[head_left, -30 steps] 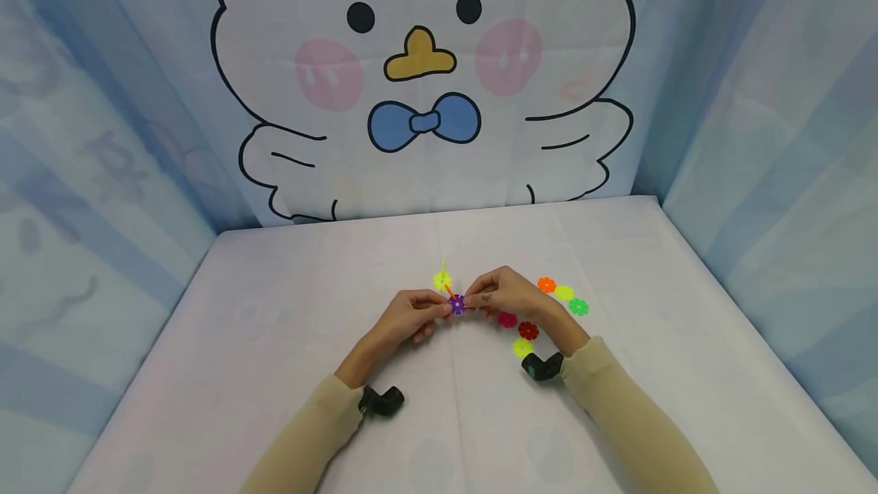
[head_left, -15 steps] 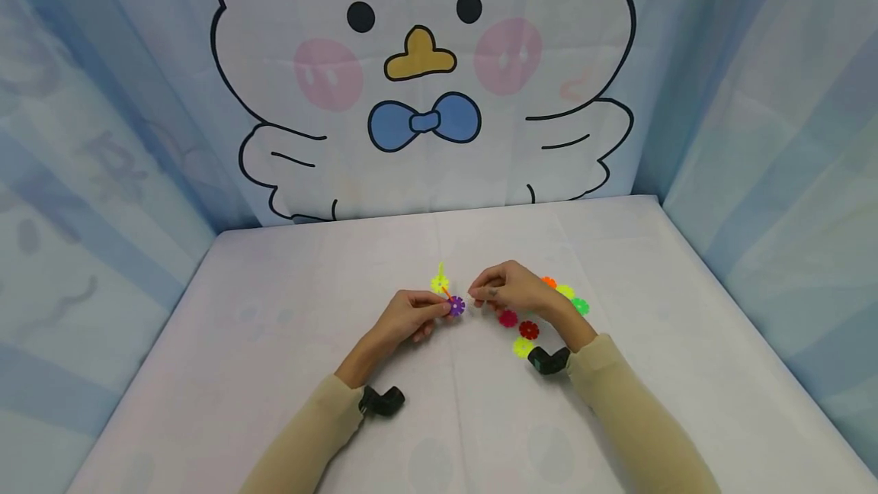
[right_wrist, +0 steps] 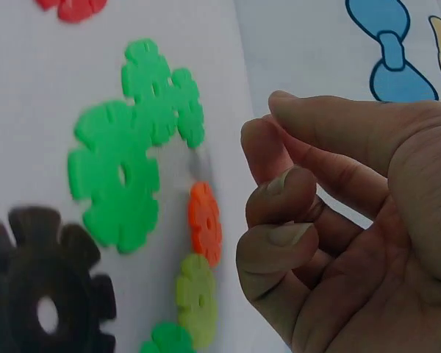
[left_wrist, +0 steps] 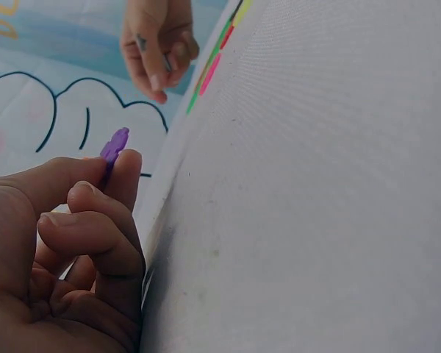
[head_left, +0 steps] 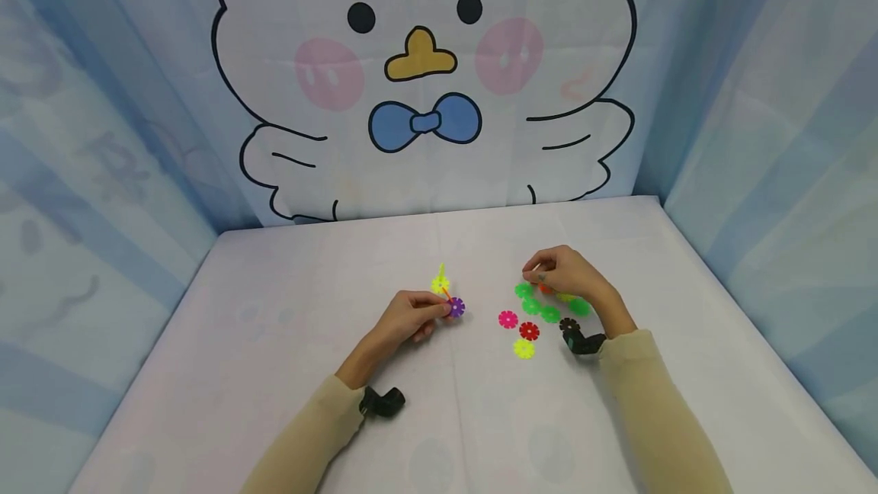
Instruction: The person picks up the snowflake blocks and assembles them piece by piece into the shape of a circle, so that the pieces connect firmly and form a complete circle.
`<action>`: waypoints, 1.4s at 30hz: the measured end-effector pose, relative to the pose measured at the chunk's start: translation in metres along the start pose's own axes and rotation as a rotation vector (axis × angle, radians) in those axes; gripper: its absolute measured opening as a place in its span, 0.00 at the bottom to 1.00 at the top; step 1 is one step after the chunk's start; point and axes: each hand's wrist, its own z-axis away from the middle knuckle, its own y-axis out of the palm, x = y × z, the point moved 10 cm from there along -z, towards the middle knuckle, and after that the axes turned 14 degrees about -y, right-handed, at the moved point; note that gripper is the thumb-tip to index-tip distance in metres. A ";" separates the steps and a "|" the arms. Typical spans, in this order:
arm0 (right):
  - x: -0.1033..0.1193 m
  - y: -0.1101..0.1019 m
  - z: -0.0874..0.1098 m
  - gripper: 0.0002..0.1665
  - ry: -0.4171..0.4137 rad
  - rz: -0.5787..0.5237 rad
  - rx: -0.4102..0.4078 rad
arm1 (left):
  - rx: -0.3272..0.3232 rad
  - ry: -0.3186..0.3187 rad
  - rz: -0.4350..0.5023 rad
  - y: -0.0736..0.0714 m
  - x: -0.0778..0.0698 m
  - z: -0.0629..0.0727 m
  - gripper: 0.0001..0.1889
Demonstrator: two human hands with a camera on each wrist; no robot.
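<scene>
Between thumb and forefinger, my left hand pinches a purple notched flower-shaped plastic disc. An orange disc, seen edge-on, and a yellow disc adjoin it in a line, with another yellow piece standing edge-on behind. In the left wrist view, only the purple disc shows above the fingertips. My right hand hovers over loose discs on the right, nearest a green disc. Its fingers are loosely bent, thumb close to forefinger, and the right wrist view shows nothing between them.
Several green discs lie beside an orange disc and a yellow-green disc. A dark disc lies near the right wrist camera. Pink, red and yellow discs lie nearer the middle.
My right hand has left the purple disc and moved right, over the loose discs. Green discs and the dark disc have come into view. The left hand stays in place, pinching the purple disc.
</scene>
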 end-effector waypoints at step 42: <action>-0.024 -0.021 0.014 0.16 0.089 0.120 0.024 | 0.003 -0.003 0.032 0.001 -0.003 0.002 0.09</action>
